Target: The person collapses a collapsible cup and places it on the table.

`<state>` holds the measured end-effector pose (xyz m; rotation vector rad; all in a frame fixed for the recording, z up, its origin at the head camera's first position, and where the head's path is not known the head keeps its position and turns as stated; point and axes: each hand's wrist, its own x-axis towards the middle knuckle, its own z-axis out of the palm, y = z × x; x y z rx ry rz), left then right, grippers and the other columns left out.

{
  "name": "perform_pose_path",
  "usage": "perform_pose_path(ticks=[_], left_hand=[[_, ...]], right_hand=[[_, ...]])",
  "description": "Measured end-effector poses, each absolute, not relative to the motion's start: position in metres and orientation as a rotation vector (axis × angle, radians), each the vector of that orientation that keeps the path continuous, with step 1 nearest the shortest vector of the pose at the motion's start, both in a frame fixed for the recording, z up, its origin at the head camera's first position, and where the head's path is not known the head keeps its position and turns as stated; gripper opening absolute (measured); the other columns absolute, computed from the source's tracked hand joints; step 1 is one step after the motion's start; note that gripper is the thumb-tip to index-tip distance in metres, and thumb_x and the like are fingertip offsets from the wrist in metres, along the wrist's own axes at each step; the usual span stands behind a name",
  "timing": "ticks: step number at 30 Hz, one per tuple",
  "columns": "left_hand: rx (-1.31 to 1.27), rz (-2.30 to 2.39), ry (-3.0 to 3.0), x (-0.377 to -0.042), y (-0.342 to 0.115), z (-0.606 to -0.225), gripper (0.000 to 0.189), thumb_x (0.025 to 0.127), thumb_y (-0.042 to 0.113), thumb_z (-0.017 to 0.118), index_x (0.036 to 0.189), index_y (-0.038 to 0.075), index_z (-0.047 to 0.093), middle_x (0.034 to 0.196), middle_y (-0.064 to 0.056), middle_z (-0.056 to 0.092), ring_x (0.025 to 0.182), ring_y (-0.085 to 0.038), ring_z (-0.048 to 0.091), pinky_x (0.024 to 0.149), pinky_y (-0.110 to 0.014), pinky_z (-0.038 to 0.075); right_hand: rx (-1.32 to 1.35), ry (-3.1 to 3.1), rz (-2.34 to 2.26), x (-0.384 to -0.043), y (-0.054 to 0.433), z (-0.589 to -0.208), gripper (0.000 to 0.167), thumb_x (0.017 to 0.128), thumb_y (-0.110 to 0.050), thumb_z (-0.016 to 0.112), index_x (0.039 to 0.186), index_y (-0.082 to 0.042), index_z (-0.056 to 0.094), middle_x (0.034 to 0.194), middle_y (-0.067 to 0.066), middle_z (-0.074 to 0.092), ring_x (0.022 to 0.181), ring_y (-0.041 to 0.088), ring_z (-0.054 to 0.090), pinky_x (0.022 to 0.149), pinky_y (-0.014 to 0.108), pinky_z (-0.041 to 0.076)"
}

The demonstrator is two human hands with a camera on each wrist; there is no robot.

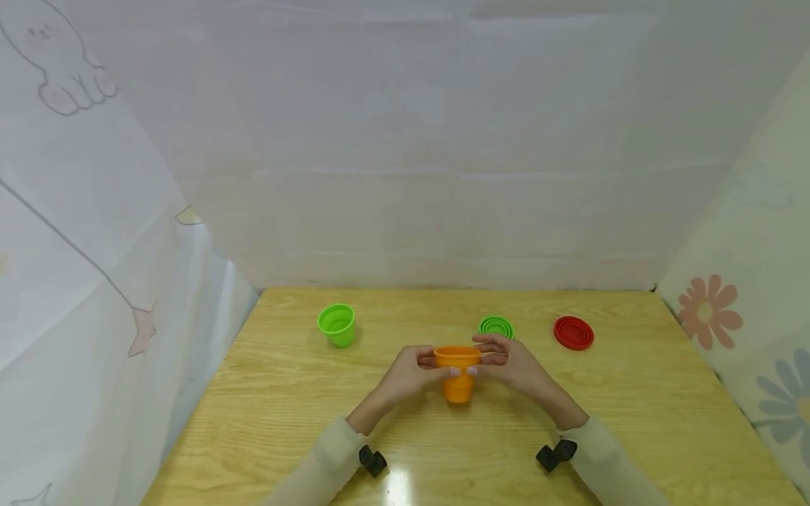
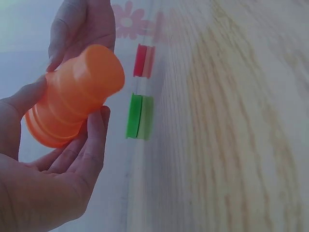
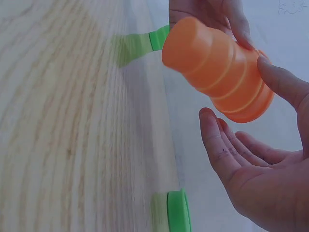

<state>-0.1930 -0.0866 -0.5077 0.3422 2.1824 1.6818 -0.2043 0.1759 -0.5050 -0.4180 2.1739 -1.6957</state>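
Note:
An orange collapsible cup (image 1: 458,388), its ringed wall drawn out tall, is upright with its rim up in the head view. My left hand (image 1: 403,377) grips it, thumb on the near side and fingers round the far side. From the other side, the thumb of my right hand (image 1: 520,370) touches the wall. The right wrist view shows that hand's fingers (image 3: 219,145) spread apart from the cup (image 3: 222,72). In the left wrist view the cup's base (image 2: 104,71) is lifted off the table.
At the back left of the wooden table (image 1: 272,436) stands an extended green cup (image 1: 338,327). A flattened green cup (image 1: 496,325) lies behind my right hand, and a flattened red one (image 1: 574,333) is farther right. Patterned white sheets (image 1: 405,176) hang round the table.

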Motion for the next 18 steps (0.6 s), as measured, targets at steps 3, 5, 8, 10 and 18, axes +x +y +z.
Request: perform_pose_path(ticks=[3, 5, 8, 10, 18], left_hand=[[0.280, 1.713, 2.139, -0.1921, -0.0850, -0.5082, 0.046, 0.092, 0.045, 0.082, 0.121, 0.010, 0.075, 0.112, -0.007, 0.081, 0.100, -0.016, 0.076, 0.092, -0.042, 0.065], [0.247, 1.739, 2.104, -0.1914, -0.0837, -0.5089, 0.048, 0.092, 0.043, 0.082, 0.119, 0.005, 0.074, 0.110, -0.010, 0.081, 0.098, -0.016, 0.077, 0.091, -0.044, 0.066], [0.217, 1.774, 2.060, -0.1908, -0.0815, -0.5104, 0.051, 0.093, 0.042, 0.082, 0.120, 0.000, 0.073, 0.109, -0.014, 0.081, 0.096, -0.017, 0.077, 0.089, -0.045, 0.067], [0.200, 1.787, 2.035, -0.1901, -0.0804, -0.5111, 0.052, 0.093, 0.041, 0.081, 0.121, -0.002, 0.072, 0.109, -0.015, 0.081, 0.095, -0.018, 0.078, 0.089, -0.047, 0.067], [0.186, 1.787, 2.003, -0.1884, -0.0807, -0.5148, 0.057, 0.095, 0.043, 0.078, 0.127, -0.002, 0.069, 0.114, -0.016, 0.080, 0.099, -0.018, 0.077, 0.093, -0.046, 0.066]], right_hand=[[-0.421, 2.181, -1.693, -0.2040, 0.1749, -0.5044, 0.071, 0.093, -0.029, 0.082, 0.153, -0.007, 0.050, 0.150, 0.022, 0.058, 0.129, 0.035, 0.065, 0.104, 0.038, 0.061], [-0.430, 2.196, -1.686, -0.2037, 0.1740, -0.5048, 0.067, 0.094, -0.030, 0.082, 0.151, -0.009, 0.053, 0.150, 0.020, 0.060, 0.132, 0.034, 0.064, 0.107, 0.039, 0.060], [-0.417, 2.207, -1.683, -0.2031, 0.1727, -0.5056, 0.063, 0.094, -0.032, 0.081, 0.147, -0.007, 0.058, 0.148, 0.018, 0.062, 0.130, 0.033, 0.065, 0.106, 0.038, 0.060], [-0.397, 2.201, -1.686, -0.2026, 0.1725, -0.5060, 0.061, 0.094, -0.032, 0.082, 0.143, -0.003, 0.060, 0.146, 0.019, 0.062, 0.126, 0.033, 0.068, 0.102, 0.035, 0.062], [-0.302, 2.181, -1.721, -0.2003, 0.1710, -0.5077, 0.052, 0.092, -0.032, 0.083, 0.131, -0.002, 0.068, 0.134, 0.018, 0.069, 0.114, 0.027, 0.073, 0.094, 0.033, 0.064]])
